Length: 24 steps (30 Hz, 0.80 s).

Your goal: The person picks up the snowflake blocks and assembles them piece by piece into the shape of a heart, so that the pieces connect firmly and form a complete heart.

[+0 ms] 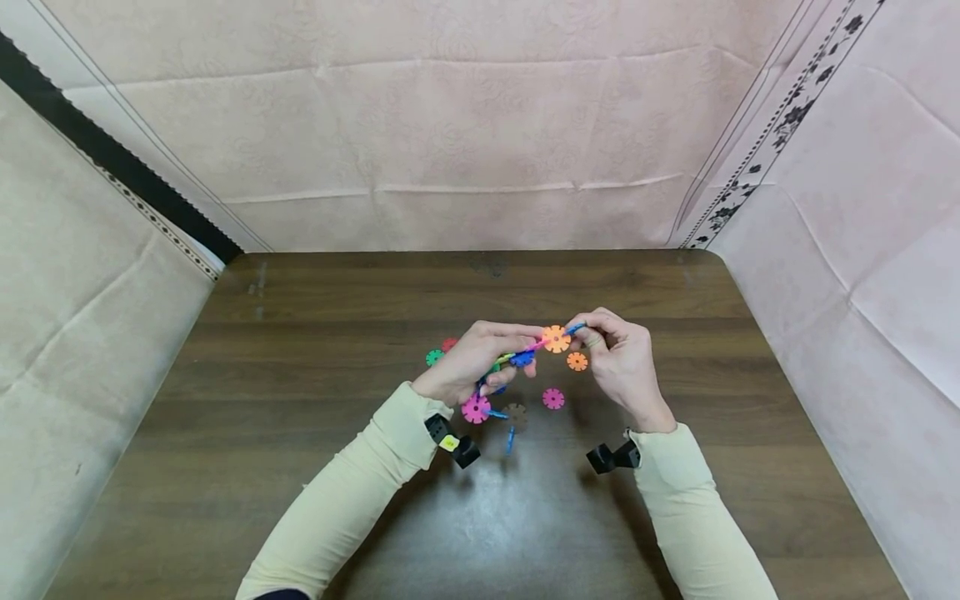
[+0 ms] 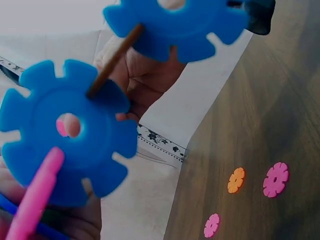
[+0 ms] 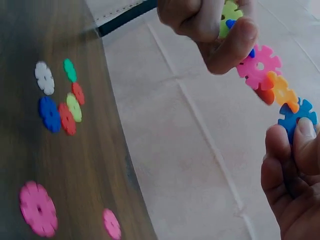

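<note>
My left hand [image 1: 480,358] grips a chain of interlocking notched plastic discs near its middle. In the right wrist view the held end runs through a yellow-green disc [image 3: 230,15], a pink disc [image 3: 260,67], and an orange disc [image 3: 284,94] to a blue disc [image 3: 290,120]. My right hand [image 1: 622,358] pinches that blue disc between thumb and fingers, against the orange one. The chain's other part hangs below the left hand, with a pink disc [image 1: 476,409]. Up close in the left wrist view are blue discs [image 2: 35,125] joined by an edge-on brown disc [image 2: 112,62].
Loose notched discs lie on the wooden table [image 1: 337,500]: an orange disc [image 1: 577,361] and a pink disc [image 1: 553,398] between the hands. At the left are white [image 3: 44,78], blue [image 3: 49,114], green [image 3: 70,70] and red discs. Cloth walls stand behind and beside.
</note>
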Tool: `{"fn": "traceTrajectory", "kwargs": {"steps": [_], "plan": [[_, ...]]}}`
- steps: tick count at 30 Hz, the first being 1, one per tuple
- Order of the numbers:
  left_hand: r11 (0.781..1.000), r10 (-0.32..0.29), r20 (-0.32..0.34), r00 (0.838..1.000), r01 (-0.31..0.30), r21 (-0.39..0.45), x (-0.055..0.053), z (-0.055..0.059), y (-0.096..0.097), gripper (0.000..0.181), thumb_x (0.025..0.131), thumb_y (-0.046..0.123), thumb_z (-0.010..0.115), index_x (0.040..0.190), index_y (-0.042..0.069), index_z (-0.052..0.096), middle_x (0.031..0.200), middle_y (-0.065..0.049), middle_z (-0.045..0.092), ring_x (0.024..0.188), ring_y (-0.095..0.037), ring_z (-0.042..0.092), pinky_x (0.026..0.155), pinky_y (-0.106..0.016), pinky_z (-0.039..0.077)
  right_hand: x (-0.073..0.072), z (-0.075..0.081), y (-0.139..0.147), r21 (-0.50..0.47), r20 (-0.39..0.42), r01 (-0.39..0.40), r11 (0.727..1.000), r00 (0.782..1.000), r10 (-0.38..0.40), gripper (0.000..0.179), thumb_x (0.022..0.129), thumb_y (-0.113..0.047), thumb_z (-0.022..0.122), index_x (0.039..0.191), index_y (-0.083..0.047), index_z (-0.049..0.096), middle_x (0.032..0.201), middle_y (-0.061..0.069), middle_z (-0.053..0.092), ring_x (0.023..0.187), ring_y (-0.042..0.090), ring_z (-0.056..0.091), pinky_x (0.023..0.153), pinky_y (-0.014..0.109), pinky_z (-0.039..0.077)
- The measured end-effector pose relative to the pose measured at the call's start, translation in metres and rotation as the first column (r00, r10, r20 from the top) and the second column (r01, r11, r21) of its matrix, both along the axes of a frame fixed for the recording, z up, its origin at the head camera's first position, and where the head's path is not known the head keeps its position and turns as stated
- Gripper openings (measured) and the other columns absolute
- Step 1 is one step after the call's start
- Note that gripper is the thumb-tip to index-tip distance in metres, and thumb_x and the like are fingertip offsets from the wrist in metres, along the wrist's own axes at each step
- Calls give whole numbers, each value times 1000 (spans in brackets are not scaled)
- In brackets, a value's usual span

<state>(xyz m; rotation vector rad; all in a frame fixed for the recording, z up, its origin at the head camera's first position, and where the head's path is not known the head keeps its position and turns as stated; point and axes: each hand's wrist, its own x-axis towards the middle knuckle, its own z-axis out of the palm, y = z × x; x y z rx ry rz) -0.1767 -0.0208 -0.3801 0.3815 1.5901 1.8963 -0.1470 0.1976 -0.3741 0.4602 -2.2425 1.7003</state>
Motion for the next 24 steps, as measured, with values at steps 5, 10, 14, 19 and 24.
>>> {"fn": "traceTrajectory", "kwargs": {"steps": [5, 10, 14, 19, 24], "plan": [[1000, 8, 9, 1000, -8, 8, 0, -1, 1, 31, 100, 17, 55, 128, 10, 63, 78, -12, 65, 38, -10, 37, 36, -20, 32, 1, 0, -1, -14, 14, 1, 1000, 1000, -1, 10, 91, 6, 61, 97, 8, 69, 85, 15, 63, 72, 32, 63, 64, 23, 57], [1000, 8, 17, 1000, -9, 2, -2, -1, 0, 31, 99, 19, 56, 128, 10, 63, 79, -12, 66, 38, -10, 37, 36, -20, 32, 4, 1, -4, -13, 59, 13, 1000, 998, -12, 10, 92, 4, 60, 98, 6, 68, 87, 16, 63, 75, 30, 63, 64, 24, 57], [1000, -12, 17, 1000, 12, 1, -5, -1, -1, 33, 100, 27, 56, 127, 11, 64, 84, -14, 66, 42, -11, 42, 39, -20, 37, 7, 0, -4, -11, 77, 18, 1000, 997, -17, 11, 94, 1, 59, 103, 5, 65, 92, 15, 64, 78, 27, 62, 66, 23, 56], [999, 3, 50, 999, -5, 44, -9, 2, -13, 47, 100, 42, 51, 130, 8, 60, 93, -17, 65, 59, -18, 64, 53, -26, 52, 7, -7, 1, -127, -36, 28, 992, 999, -33, 14, 94, 5, 57, 105, 11, 61, 93, 18, 63, 79, 23, 62, 72, 24, 55], [982, 65, 79, 995, -77, 170, -15, 2, -26, 52, 104, 39, 43, 132, -3, 53, 99, -21, 69, 84, -29, 72, 72, -34, 59, -1, -17, 9, -307, -170, 48, 950, 980, -104, 13, 93, 10, 55, 104, 17, 58, 90, 15, 65, 75, 18, 64, 73, 25, 56]]}}
